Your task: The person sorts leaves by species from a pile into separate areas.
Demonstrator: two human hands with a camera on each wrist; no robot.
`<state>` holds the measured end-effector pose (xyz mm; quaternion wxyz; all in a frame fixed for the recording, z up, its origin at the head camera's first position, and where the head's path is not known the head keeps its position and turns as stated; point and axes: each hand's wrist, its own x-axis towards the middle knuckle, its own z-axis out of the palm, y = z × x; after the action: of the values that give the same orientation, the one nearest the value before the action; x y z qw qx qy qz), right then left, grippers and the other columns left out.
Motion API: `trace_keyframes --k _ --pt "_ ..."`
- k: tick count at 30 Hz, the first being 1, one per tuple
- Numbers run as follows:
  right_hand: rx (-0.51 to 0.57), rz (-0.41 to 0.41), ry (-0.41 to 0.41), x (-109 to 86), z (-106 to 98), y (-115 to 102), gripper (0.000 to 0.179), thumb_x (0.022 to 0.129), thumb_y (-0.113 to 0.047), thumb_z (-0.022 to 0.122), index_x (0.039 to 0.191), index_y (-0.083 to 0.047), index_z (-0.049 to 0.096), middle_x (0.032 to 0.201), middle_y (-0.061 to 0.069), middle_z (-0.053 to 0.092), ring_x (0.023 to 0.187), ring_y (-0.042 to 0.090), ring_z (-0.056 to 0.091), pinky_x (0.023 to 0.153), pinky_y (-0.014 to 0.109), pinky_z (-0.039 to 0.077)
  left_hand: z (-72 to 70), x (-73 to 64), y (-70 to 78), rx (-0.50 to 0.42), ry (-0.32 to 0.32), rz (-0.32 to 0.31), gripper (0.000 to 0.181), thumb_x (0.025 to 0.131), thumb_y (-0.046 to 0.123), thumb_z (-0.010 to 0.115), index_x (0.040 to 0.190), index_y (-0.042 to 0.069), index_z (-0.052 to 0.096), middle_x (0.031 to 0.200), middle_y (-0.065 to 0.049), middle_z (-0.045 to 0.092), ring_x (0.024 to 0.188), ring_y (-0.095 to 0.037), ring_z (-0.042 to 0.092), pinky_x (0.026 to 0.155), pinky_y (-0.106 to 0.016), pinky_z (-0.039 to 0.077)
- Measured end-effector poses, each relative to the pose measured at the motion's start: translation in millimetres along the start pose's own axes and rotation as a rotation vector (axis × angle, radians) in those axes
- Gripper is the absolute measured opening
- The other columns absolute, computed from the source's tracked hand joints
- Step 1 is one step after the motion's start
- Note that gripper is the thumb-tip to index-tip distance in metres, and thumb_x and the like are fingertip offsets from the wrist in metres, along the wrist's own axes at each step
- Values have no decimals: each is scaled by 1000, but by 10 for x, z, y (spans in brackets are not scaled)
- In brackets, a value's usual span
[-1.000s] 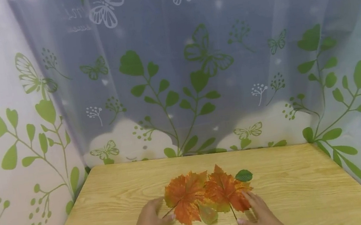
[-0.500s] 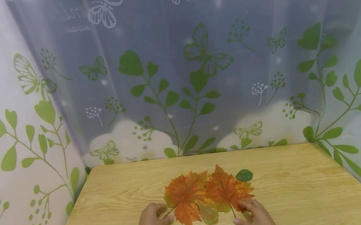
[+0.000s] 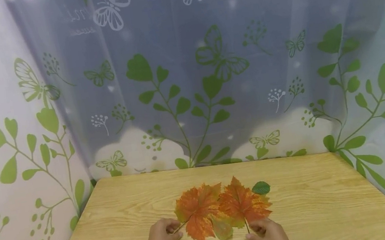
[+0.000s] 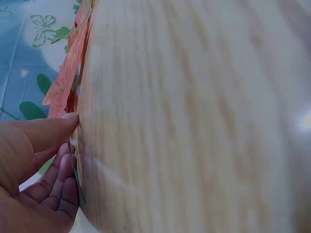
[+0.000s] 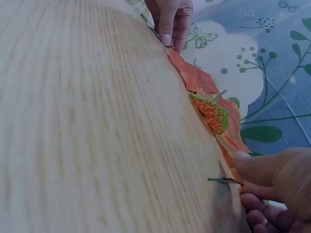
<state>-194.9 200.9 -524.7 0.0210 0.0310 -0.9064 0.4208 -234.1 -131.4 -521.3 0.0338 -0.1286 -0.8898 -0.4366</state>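
Two orange-red maple leaves lie side by side on the wooden table in the head view: the left leaf (image 3: 195, 209) and the right leaf (image 3: 240, 199). My left hand (image 3: 160, 239) pinches the thin stem of the left leaf between thumb and fingers; in the left wrist view the stem (image 4: 75, 167) runs down past the curled fingers. My right hand (image 3: 271, 237) pinches the stem of the right leaf just below its blade, and the stem end (image 5: 226, 180) sticks out past the thumb in the right wrist view.
A small yellow-green leaf (image 3: 223, 229) sits between the two maple leaves at their near edge. Behind the right one lies a small dark green leaf (image 3: 260, 188). A curtain (image 3: 186, 75) printed with butterflies and plants hangs beyond the table (image 3: 122, 199).
My right hand has moved left and its fingers have closed from spread to a pinch at the stem. The left fingers have curled onto the left stem. The leaves stay nearly in place.
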Motion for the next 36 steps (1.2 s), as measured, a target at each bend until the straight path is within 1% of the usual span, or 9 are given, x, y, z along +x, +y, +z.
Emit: trace_keyframes --k 4,10,12,16,20,24,30,36 --pt "-45 36 20 22 19 -32 37 76 -26 81 102 -2 72 89 2 67 76 13 57 65 31 50 4 5 -15 -20 5 13 21 74 4 80 93 0 72 83 -5 69 73 -12 59 63 -20 49" --pt "-77 15 52 32 39 -73 28 77 -20 81 97 -2 73 84 1 66 72 12 57 62 29 50 22 25 -56 -49 4 17 17 74 3 79 90 2 73 80 -2 69 69 -5 57 61 -19 49" --pt "-84 5 70 28 48 -87 25 76 -18 81 95 -3 74 83 1 65 71 11 56 61 28 49 21 30 -63 -50 4 15 16 74 3 79 89 2 73 79 -1 68 69 -5 56 61 -18 49" --pt "-92 12 84 16 64 -100 20 77 -15 79 93 -4 74 77 -2 63 68 10 55 59 26 47 12 25 -53 -52 9 25 16 73 3 79 88 3 73 77 -1 68 68 -4 56 61 -18 49" --pt "-103 25 94 10 85 -101 19 78 -12 78 94 -3 75 74 -4 64 65 9 55 57 25 46 5 10 -42 -57 8 32 15 73 2 80 87 2 73 76 0 68 66 -4 56 59 -18 48" --pt "-120 40 115 15 101 -114 18 78 -9 77 94 -2 75 74 -5 66 65 8 56 57 25 47 4 14 -45 -57 3 25 13 74 3 79 86 3 74 75 0 67 66 -4 56 60 -18 48" --pt "-154 84 155 14 109 -200 12 77 -6 76 89 -4 76 72 -4 67 65 10 59 59 31 49 1 22 -39 -63 0 20 12 75 3 79 86 2 73 75 0 67 66 -7 57 59 -19 48" --pt "-184 122 178 12 122 -220 8 75 -5 76 84 -6 76 69 -4 66 65 13 61 60 38 50 7 21 -36 -69 -15 15 12 75 3 78 87 2 73 74 1 67 66 -6 56 59 -19 48"
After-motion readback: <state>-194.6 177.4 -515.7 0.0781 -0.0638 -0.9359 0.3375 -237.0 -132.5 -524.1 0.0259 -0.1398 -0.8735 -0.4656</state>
